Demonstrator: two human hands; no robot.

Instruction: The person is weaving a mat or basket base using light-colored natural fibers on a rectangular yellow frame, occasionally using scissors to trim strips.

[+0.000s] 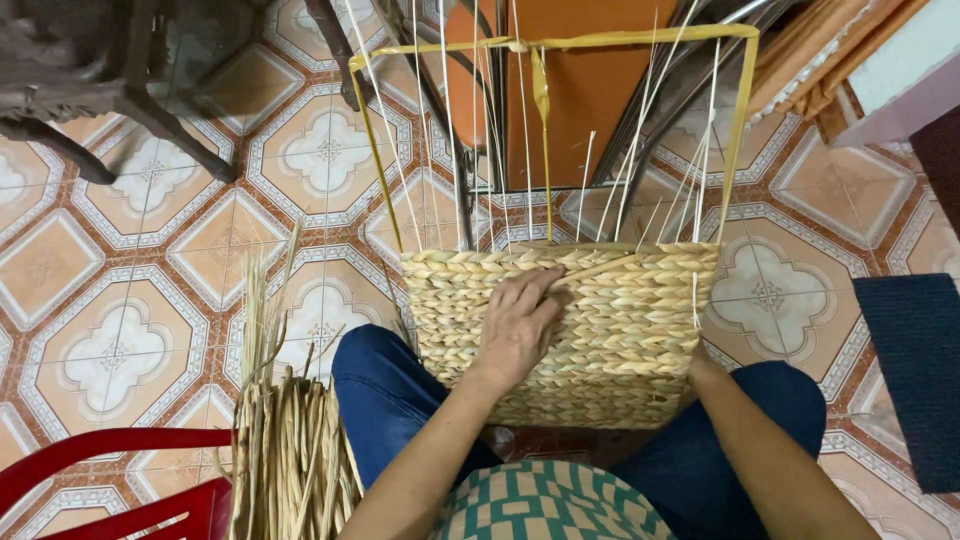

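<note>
Over a patterned tile floor [130,270], a half-woven straw basket [620,330] on a yellow wire frame [740,110] rests between the person's knees. The left hand [517,325] lies flat on its woven face, fingers pressed together. The right hand is hidden behind the basket's right edge; its grip cannot be told.

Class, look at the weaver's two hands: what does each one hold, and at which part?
The left hand lies flat on the woven basket's near face, by its top edge. The right hand is hidden behind the basket's lower right corner; its hold cannot be told.

One half-woven basket [600,330] at center, one straw bundle [290,460] at 7 o'clock, one red chair [110,480] at 8 o'clock, one dark mat [915,370] at 3 o'clock
</note>
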